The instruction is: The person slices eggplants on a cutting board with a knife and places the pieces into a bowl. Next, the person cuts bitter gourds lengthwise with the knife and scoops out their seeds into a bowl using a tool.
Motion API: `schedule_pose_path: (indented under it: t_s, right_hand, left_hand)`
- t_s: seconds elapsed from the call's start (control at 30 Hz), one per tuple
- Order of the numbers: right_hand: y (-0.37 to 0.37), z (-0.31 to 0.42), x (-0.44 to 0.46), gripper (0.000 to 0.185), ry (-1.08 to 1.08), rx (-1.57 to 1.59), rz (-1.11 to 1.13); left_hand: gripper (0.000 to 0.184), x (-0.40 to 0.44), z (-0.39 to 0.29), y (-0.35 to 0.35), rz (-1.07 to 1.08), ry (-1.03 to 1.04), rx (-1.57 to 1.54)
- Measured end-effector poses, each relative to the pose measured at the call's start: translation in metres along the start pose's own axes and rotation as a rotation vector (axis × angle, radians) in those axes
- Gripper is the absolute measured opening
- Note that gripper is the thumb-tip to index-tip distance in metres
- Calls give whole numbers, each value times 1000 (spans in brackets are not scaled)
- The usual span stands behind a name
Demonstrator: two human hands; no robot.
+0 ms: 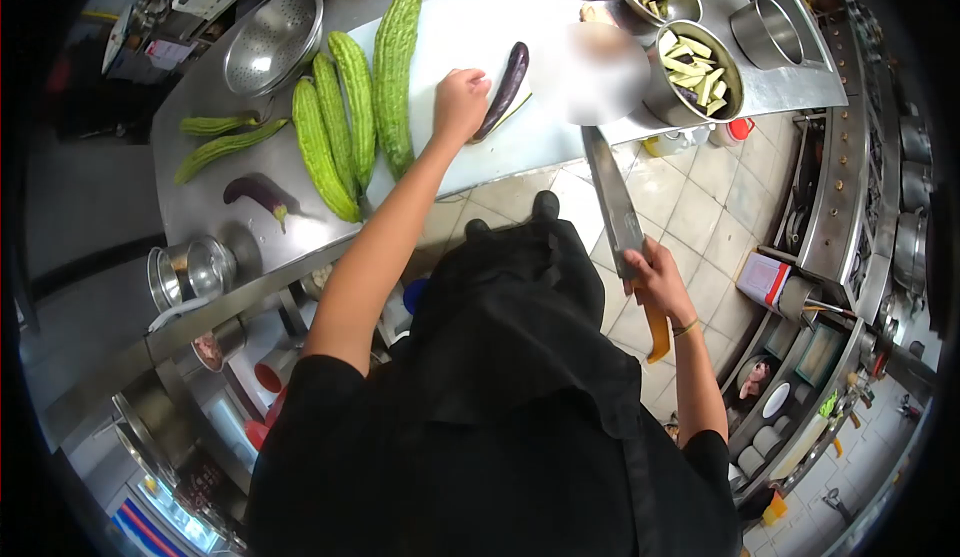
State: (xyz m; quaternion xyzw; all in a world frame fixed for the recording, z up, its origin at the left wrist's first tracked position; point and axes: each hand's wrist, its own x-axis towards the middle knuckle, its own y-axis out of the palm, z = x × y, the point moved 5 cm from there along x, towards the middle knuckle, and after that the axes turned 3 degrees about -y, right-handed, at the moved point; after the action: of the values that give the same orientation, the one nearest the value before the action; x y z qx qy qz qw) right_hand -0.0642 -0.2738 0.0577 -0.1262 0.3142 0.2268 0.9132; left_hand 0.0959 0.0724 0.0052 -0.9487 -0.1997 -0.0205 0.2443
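Just beside the left hand point(463, 97), eggplant point(508, 85)

Board point(455, 32) gap (gourd point(396, 77) left, eggplant point(504, 92) right)

Illumination is bright on the cutting board point(460, 32), dim at far left. The steel bench point(192, 219) shows reflections. Fisheye distortion curves the periphery; corners vignette to black. Blur masks the board's right side.
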Motion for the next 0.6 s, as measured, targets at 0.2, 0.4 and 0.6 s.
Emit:
schedule_pose_path:
  t_s: [0.2,0.4,0.6]
  right_hand:
    - [-35,20,31,22,-67,140,-141]
    - [-67,17,55,20,-67,63,-53]
    - [-84,16,85,15,-53,-25,86]
  left_hand:
    - [12,15,-35,69,106,-148,84]
    - [25,-44,-78,79,174,217,131]
    - [32,-45,-88,91,92,218,219]
